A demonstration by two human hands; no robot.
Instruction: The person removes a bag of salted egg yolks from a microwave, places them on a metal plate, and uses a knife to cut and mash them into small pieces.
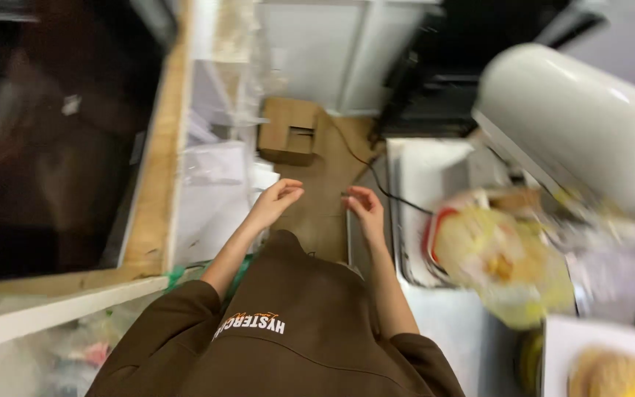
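Observation:
I look straight down my brown sweatshirt (288,338) at both hands held out over a brown floor strip. My left hand (277,200) hangs loosely with fingers curled and apart, nothing in it, next to white sheets on the left. My right hand (365,206) is also empty, fingers slightly bent, close to the edge of a metal tray (413,220). The picture is blurred by motion.
A cardboard box (288,132) lies on the floor ahead. A black cable (384,192) runs past my right hand. A large white rounded appliance (582,125) stands at the right above yellow bagged food (501,265). A wooden-edged dark counter (148,198) is at the left.

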